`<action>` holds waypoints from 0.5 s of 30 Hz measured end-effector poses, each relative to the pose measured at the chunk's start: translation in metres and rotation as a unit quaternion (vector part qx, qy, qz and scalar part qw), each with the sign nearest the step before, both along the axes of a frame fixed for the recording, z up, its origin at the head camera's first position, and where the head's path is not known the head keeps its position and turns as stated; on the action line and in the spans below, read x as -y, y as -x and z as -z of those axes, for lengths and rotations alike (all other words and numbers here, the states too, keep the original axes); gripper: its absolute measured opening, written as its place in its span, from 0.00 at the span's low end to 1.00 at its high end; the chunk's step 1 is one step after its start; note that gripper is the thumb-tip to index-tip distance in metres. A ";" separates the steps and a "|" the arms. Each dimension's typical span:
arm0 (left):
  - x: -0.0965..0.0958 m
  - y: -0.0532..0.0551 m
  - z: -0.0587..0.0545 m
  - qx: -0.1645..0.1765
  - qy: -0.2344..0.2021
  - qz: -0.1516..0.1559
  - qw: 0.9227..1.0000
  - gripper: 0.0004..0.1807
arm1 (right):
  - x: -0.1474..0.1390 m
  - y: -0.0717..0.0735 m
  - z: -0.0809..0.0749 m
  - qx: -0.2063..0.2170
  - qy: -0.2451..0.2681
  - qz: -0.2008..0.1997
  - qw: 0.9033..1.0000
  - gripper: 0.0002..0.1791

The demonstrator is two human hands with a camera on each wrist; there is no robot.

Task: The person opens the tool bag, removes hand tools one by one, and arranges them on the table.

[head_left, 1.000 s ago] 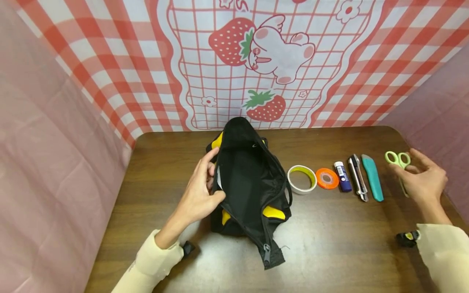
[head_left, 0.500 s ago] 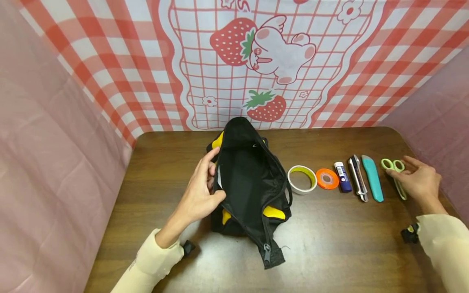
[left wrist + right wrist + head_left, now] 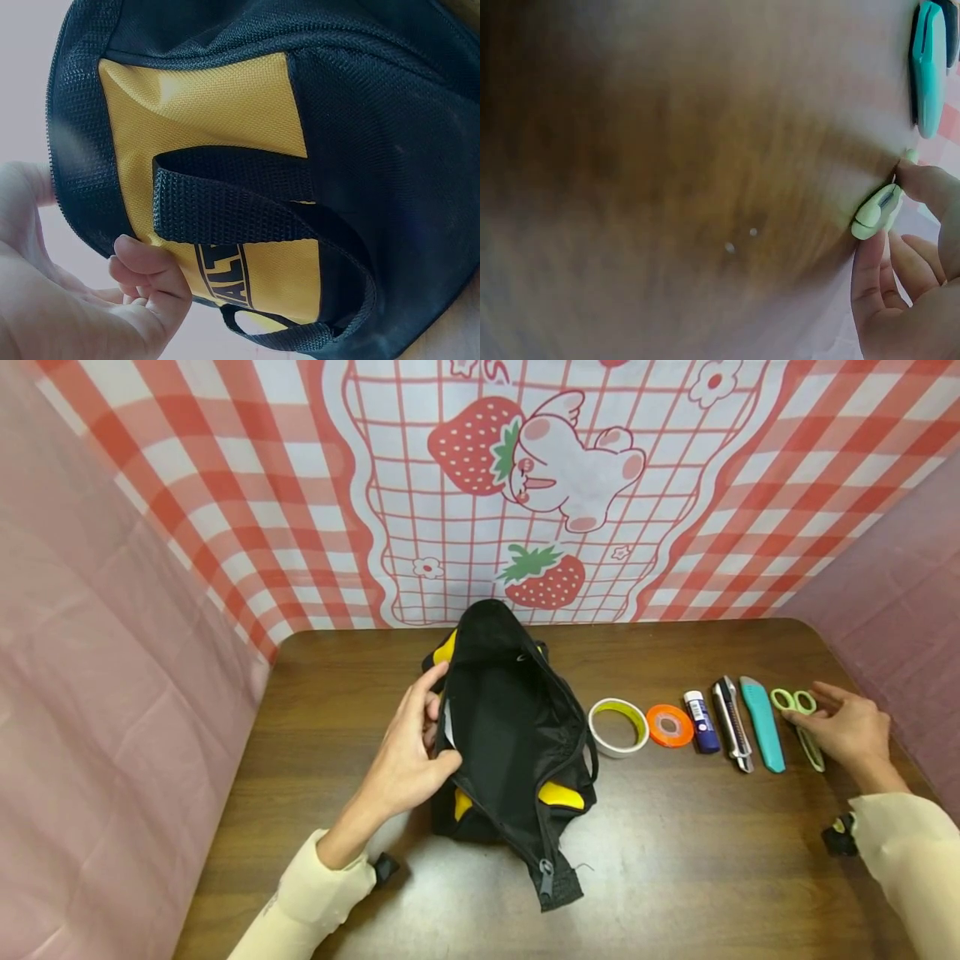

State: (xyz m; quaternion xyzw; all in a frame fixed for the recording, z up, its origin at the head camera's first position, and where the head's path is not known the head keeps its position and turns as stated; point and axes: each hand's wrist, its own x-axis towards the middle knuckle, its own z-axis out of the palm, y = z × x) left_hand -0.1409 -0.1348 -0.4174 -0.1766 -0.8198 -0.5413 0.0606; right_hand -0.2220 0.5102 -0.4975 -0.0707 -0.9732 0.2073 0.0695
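Observation:
A black and yellow tool bag [image 3: 498, 735] stands on the table with its zipped mouth spread wide. My left hand [image 3: 405, 768] grips the left edge of that mouth, thumb toward the front. In the left wrist view, curled fingers [image 3: 154, 274] touch the bag's zipped rim beside a yellow panel and a black webbing handle [image 3: 225, 195]. At the far right, my right hand [image 3: 855, 733] pinches light green scissors [image 3: 809, 750] between thumb and fingers. Their ringed handles point to the back, and a pale green cover appears to sheathe the blades.
From the bag rightward lie a white tape roll [image 3: 618, 752], an orange tape roll [image 3: 660, 737], a glue stick [image 3: 702, 722], a silver and black box cutter [image 3: 732, 724] and a teal cutter [image 3: 762, 724]. A checked cloth [image 3: 300, 527] hangs behind the wooden table [image 3: 330, 693].
My right hand has moved left and slightly toward the front with the scissors, bringing them close beside the teal cutter. The left hand and the bag have stayed put.

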 end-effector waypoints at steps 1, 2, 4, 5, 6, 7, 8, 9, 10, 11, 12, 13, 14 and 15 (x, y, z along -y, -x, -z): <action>0.000 0.000 0.000 0.000 0.000 0.000 1.000 0.54 | 0.000 0.000 0.000 0.000 -0.003 -0.001 1.000 0.39; 0.000 0.000 0.000 0.000 0.000 0.000 1.000 0.54 | 0.000 0.000 -0.001 0.001 -0.005 -0.001 1.000 0.39; 0.000 0.000 0.000 0.000 0.001 0.000 1.000 0.54 | -0.001 -0.001 -0.001 0.007 -0.008 0.000 1.000 0.39; 0.000 0.000 0.000 -0.001 0.000 0.000 1.000 0.54 | -0.001 -0.001 -0.002 0.011 -0.008 0.000 1.000 0.39; 0.000 0.000 0.000 -0.001 0.000 0.000 1.000 0.54 | -0.001 -0.001 -0.002 0.013 -0.008 0.001 1.000 0.39; 0.000 0.000 0.000 -0.001 0.000 0.000 1.000 0.54 | -0.002 -0.001 -0.002 0.016 -0.007 0.001 1.000 0.39; 0.000 0.000 0.000 -0.002 0.000 0.000 1.000 0.54 | -0.002 -0.002 -0.002 0.018 -0.007 0.002 1.000 0.40; 0.000 -0.001 0.000 -0.002 0.000 0.000 1.000 0.54 | -0.002 -0.002 -0.002 0.020 -0.006 0.002 1.000 0.40; 0.000 -0.001 0.000 -0.002 0.001 -0.001 1.000 0.54 | -0.002 -0.002 -0.002 0.021 -0.005 0.003 1.000 0.40; 0.000 -0.001 -0.001 -0.002 0.000 -0.001 1.000 0.54 | -0.002 -0.002 -0.002 0.022 -0.004 0.003 1.000 0.41; 0.000 -0.001 -0.001 -0.002 0.000 -0.001 1.000 0.54 | -0.002 -0.003 -0.002 0.023 -0.002 0.003 1.000 0.41; 0.000 -0.001 -0.001 -0.001 0.000 -0.001 1.000 0.54 | -0.002 -0.003 -0.002 0.024 -0.001 0.003 1.000 0.41; 0.000 -0.001 -0.001 -0.001 0.000 -0.001 1.000 0.54 | -0.002 -0.003 -0.002 0.024 -0.001 0.004 1.000 0.41; 0.000 -0.001 -0.001 0.000 -0.001 -0.001 1.000 0.54 | -0.002 -0.003 -0.003 0.024 -0.002 0.004 1.000 0.42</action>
